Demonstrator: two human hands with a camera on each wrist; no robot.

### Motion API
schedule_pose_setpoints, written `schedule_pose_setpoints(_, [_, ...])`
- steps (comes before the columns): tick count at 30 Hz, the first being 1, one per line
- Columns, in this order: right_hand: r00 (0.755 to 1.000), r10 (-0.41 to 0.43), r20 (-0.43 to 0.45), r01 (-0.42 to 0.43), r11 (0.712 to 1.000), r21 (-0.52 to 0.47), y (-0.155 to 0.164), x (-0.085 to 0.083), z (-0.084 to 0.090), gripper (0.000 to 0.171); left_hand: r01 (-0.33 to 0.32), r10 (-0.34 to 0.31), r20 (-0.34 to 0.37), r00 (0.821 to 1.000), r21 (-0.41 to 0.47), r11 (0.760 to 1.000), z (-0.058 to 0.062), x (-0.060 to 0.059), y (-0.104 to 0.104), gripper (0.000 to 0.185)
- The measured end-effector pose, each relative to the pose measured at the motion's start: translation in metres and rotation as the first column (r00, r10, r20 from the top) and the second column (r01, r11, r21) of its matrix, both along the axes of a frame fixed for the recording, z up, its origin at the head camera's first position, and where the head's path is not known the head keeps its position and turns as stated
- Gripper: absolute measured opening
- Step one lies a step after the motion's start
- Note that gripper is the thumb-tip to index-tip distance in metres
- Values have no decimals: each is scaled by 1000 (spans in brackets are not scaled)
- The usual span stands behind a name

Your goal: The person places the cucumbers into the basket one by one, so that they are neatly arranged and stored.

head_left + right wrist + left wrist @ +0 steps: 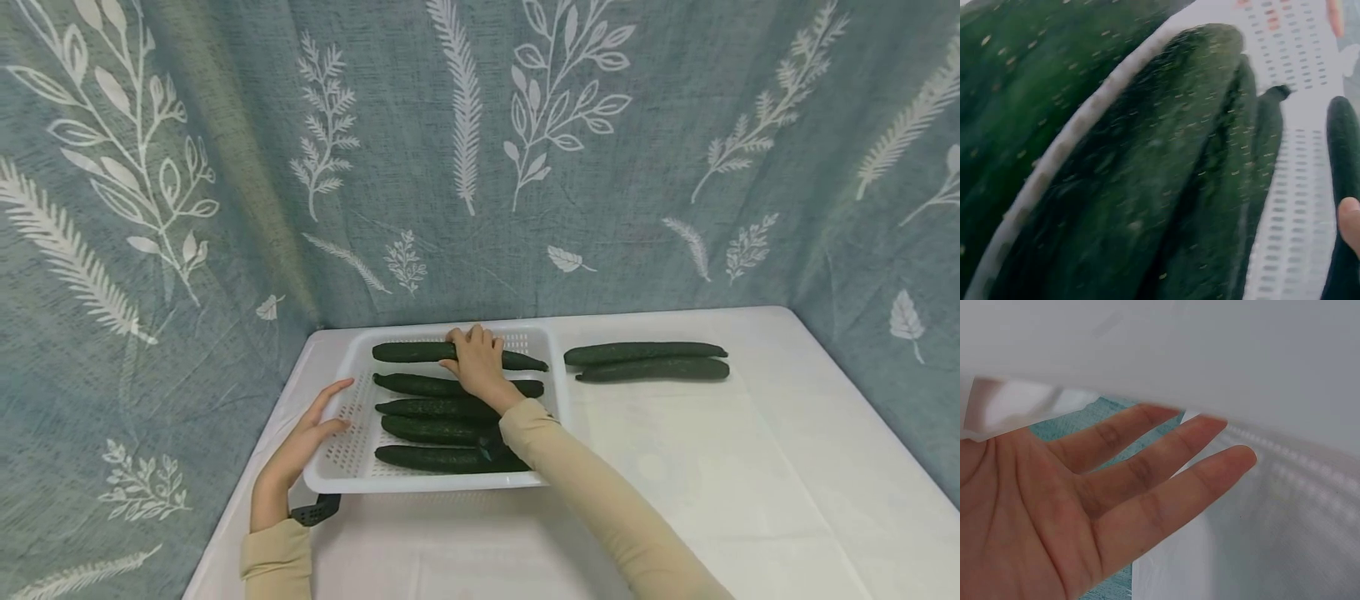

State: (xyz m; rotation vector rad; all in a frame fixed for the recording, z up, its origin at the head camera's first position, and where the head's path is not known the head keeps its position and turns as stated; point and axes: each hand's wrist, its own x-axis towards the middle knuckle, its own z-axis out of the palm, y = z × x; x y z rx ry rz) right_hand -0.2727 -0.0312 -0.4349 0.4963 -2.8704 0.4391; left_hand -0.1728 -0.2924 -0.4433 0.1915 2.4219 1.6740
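Note:
A white perforated tray (420,482) lies at the table's left with several dark green cucumbers in a row. My right hand (474,354) reaches over them and curls its fingers round the farthest cucumber (405,352) near the tray's back wall. In the right wrist view the nearer cucumbers (1166,187) fill the frame, and a fingertip (1350,222) shows against the held cucumber (1342,144). My left hand (315,425) lies with straight fingers against the tray's left rim. The left wrist view shows that hand (1116,506) spread beside the tray's wall (1285,537).
Two more cucumbers (645,353) (652,370) lie side by side on the white tablecloth (712,467), right of the tray. A blue-grey curtain with a white leaf print (480,167) closes in the back and both sides of the table.

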Motion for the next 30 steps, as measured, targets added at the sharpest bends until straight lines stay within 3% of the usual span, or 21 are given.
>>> schedule_pose_setpoints(8, [999, 28, -26, -27, 999, 18, 1, -3, -10, 39, -1, 1, 3, 1000, 4, 1000, 2, -1, 2, 60])
schedule_pose_setpoints(13, [1000, 20, 3, -20, 998, 62, -1, -2, -16, 39, -4, 4, 7, 1000, 7, 1000, 1, -1, 1, 60])
schedule_pose_setpoints(30, [999, 25, 38, -30, 991, 133, -1, 3, -19, 38, -3, 2, 18, 1000, 38, 999, 1, 1, 2, 61])
